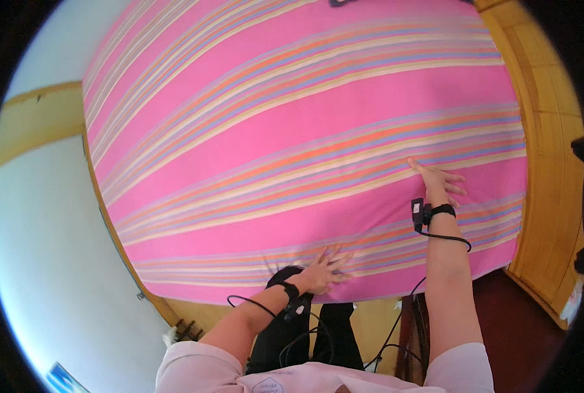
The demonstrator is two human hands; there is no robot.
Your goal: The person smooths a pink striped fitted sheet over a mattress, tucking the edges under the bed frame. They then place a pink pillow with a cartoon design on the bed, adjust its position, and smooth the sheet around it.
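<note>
A pink bedsheet [292,137] with bands of orange, blue, purple and cream stripes covers a bed. Near its front edge, my left hand [323,274] lies on the cloth with fingers spread, and small creases show around it. Farther off to the right, my right hand [437,180] rests on the sheet, its thumb stretched out and fingers apart. Neither hand holds anything. Each wrist carries a strapped black device [418,214] with a cable.
A wooden bed end [547,131] runs along the right side. To the left stands a pale wall [50,242] with a wooden strip. Black cables [397,337] hang by my legs. A dark object [341,2] shows at the far edge of the sheet.
</note>
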